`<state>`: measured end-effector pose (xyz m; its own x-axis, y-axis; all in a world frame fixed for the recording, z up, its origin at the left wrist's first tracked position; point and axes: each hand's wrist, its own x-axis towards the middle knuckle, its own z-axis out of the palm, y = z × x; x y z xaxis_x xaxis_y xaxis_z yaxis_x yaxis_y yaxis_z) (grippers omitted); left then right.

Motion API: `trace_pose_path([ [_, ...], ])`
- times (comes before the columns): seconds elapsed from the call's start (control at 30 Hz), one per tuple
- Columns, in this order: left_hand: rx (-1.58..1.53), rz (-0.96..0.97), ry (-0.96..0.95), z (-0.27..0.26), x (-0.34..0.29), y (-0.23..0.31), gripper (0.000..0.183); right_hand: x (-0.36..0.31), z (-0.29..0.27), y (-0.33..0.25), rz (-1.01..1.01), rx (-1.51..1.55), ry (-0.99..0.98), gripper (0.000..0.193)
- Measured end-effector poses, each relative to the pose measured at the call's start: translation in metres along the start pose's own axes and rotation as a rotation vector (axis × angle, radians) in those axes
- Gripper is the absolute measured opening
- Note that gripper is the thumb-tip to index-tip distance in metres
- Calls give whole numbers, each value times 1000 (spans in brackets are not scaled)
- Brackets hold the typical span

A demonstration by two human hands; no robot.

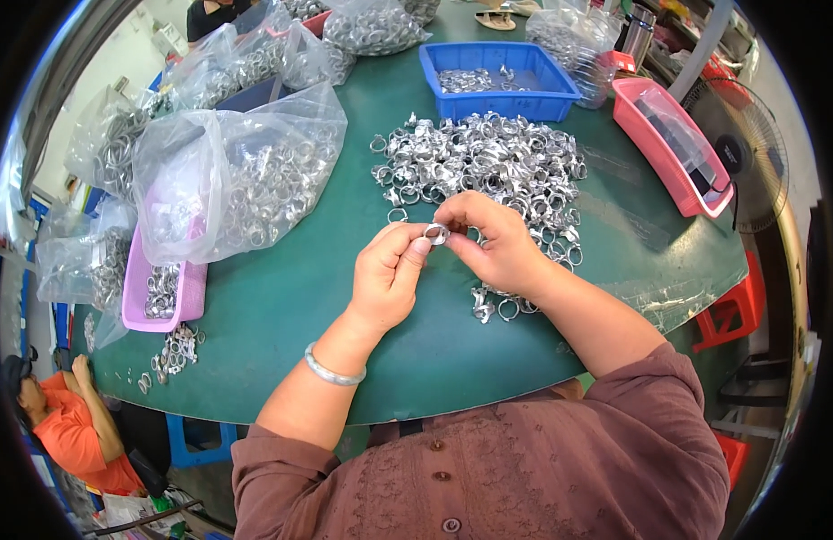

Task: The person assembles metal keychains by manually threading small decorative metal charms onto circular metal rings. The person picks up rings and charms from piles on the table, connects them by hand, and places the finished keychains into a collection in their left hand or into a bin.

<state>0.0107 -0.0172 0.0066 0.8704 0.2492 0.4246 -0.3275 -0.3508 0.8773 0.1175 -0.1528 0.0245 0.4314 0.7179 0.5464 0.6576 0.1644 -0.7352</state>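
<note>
A small silvery metal ring clamp (pixel 436 234) is pinched between the fingertips of my two hands, just in front of a big heap. My left hand (pixel 388 274) grips it from the left with thumb and forefinger; a pale bangle (pixel 334 367) circles that wrist. From the other side my right hand (pixel 497 247) has thumb and forefinger closed on the ring's right edge. Behind and under my right hand spreads the heap of similar ring clamps (pixel 488 162), some with small protruding ends. One loose clamp (pixel 397 215) lies at the heap's near left edge.
Behind the heap stands a blue tray (pixel 499 110) with some clamps. A pink basket (pixel 673 148) is at right, near a fan (pixel 749 153). Clear bags (pixel 282 180) of clamps and a lilac basket (pixel 193 292) fill the left. A person (pixel 79 427) sits at lower left.
</note>
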Motion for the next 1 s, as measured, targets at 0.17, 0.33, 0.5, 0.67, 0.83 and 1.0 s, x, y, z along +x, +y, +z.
trace_pose_path([
  [0.17, 35, 20, 20, -1, -1, -1, 17, 0, 2, 0, 11, 17, 1, 23],
  [0.33, -355, -359, -2, 5, -1, 7, 24, 0, -1, 0, -49, -153, -69, 23],
  [0.5, -898, -781, -4, -2, 2, 1, 29, 5, 3, -2, -121, -171, -153, 18],
  [0.67, -1161, -825, 134, -13, 6, -4, 21, 32, -12, 3, -73, -535, -49, 16],
  [0.83, -1154, -729, 139, -18, 8, -8, 19, 72, 4, 26, -146, -925, -110, 11],
  [1.0, -1288, -707, 135, -20, 12, -6, 29, 80, 25, 36, -121, -1096, -147, 10],
])
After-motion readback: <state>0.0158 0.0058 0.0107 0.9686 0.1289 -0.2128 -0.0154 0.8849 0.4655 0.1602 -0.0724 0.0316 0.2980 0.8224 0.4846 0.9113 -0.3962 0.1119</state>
